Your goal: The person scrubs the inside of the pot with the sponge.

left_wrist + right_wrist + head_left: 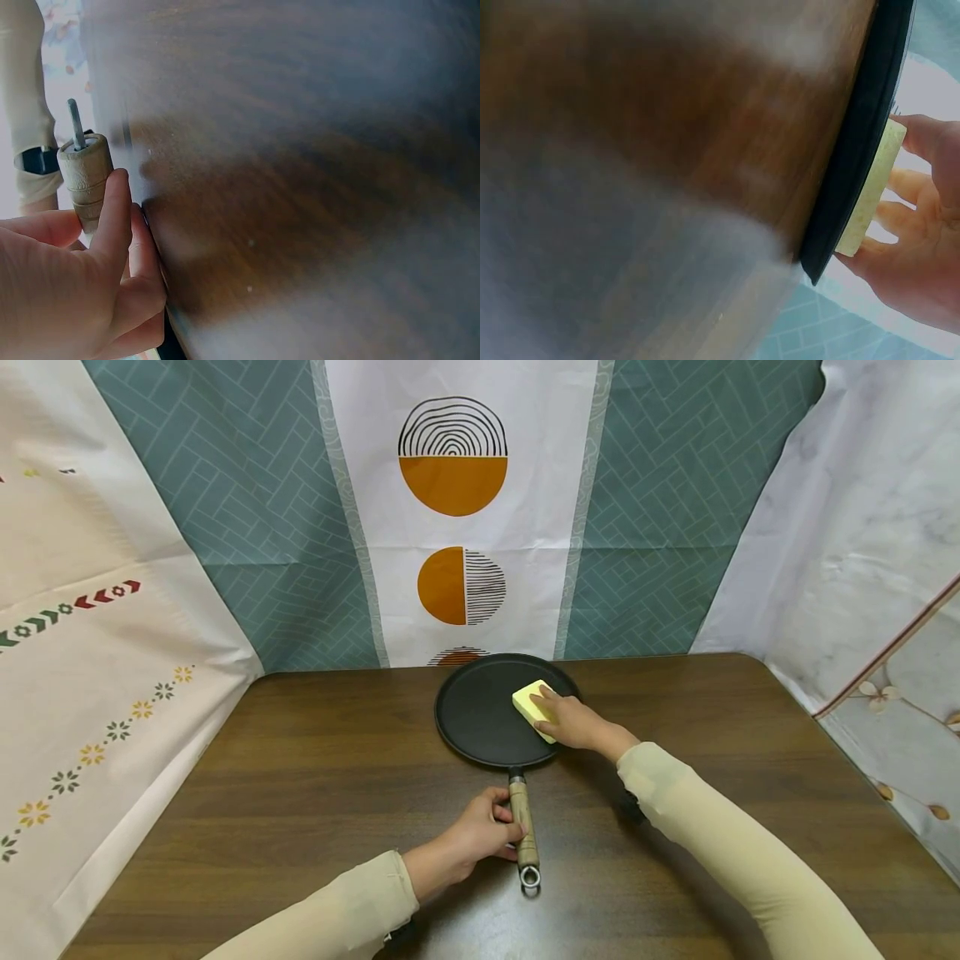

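A flat, round black pan [487, 714] lies on the table, its light wooden handle [522, 818] pointing toward me. My left hand [480, 833] grips that handle from the left side; the left wrist view shows the thumb and fingers around the wood [86, 176], with a metal hanging ring [76, 124] at its end. On the right part of the pan's surface sits a pale yellow sponge [531, 706]. My right hand [576, 720] holds it against the pan, and in the right wrist view its fingertips and thumb clasp opposite ends of the sponge [871, 191].
The brown wooden table [315, 760] extends on both sides of the pan. Behind its far edge hangs a patterned teal and white cloth [300, 527]. Light cloths hang at the left [97, 652] and right [862, 568].
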Demonstrator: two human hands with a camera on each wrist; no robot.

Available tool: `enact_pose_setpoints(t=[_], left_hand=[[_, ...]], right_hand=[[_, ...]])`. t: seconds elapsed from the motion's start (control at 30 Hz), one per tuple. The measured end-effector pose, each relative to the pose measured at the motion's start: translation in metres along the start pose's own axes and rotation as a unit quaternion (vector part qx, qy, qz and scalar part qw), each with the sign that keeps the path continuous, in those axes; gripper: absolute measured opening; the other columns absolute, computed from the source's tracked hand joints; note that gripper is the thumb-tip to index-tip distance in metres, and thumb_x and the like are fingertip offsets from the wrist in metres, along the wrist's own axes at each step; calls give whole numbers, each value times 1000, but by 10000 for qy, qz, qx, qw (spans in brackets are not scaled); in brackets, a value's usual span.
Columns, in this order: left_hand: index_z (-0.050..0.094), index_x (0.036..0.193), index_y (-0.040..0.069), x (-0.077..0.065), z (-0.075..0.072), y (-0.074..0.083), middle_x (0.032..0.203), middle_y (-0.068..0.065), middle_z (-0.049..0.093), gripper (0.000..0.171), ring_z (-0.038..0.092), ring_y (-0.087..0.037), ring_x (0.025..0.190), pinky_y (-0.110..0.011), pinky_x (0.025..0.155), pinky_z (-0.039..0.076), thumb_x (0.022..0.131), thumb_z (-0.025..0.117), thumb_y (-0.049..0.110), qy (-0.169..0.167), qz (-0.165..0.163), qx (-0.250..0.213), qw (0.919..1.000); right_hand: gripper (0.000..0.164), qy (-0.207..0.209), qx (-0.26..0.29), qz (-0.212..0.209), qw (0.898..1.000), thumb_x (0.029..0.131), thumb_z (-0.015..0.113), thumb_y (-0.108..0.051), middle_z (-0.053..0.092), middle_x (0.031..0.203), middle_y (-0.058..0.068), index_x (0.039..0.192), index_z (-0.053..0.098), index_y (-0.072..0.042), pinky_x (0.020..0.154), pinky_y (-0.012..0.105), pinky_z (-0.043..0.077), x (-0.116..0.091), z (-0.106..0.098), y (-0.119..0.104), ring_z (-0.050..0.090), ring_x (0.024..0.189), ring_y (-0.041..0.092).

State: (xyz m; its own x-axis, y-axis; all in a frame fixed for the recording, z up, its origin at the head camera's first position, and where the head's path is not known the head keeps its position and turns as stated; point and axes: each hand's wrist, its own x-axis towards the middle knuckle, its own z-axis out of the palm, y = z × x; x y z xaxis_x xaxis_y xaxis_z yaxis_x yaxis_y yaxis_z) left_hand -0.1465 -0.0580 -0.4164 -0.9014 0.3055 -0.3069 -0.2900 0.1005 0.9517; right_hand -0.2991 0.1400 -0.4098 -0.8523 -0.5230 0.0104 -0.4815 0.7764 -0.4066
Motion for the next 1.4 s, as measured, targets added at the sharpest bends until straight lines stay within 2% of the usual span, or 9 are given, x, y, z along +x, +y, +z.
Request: enact_pose_setpoints(t=[0.63, 1.17, 1.4], left_hand=[[32, 134, -12, 2, 0, 0, 95, -13, 41, 58, 57, -25, 78, -40, 65, 61, 84, 61, -13, 15, -13, 49, 10000], [31, 135, -12, 0, -1, 2, 95, -14, 41, 59, 57, -26, 79, -40, 66, 61, 84, 61, -12, -14, -56, 81, 10000], [32, 134, -12, 0, 0, 0, 94, -13, 41, 58, 57, -24, 77, -39, 65, 61, 84, 61, -13, -12, -26, 87, 10000]], right_hand=[[56, 173, -89, -101, 9998, 97, 58, -21, 28, 150, 28, 144, 39, 1, 103, 58, 40, -13, 9, -26, 43, 121, 55], [57, 262, -131, 46, 9996, 96, 59, -22, 29, 149, 27, 144, 39, 0, 103, 57, 40, -11, 21, -43, 44, 120, 54], [56, 217, -98, -34, 9997, 96, 59, -21, 29, 149, 27, 144, 40, 0, 106, 58, 37, -10, 24, -49, 44, 120, 54]])
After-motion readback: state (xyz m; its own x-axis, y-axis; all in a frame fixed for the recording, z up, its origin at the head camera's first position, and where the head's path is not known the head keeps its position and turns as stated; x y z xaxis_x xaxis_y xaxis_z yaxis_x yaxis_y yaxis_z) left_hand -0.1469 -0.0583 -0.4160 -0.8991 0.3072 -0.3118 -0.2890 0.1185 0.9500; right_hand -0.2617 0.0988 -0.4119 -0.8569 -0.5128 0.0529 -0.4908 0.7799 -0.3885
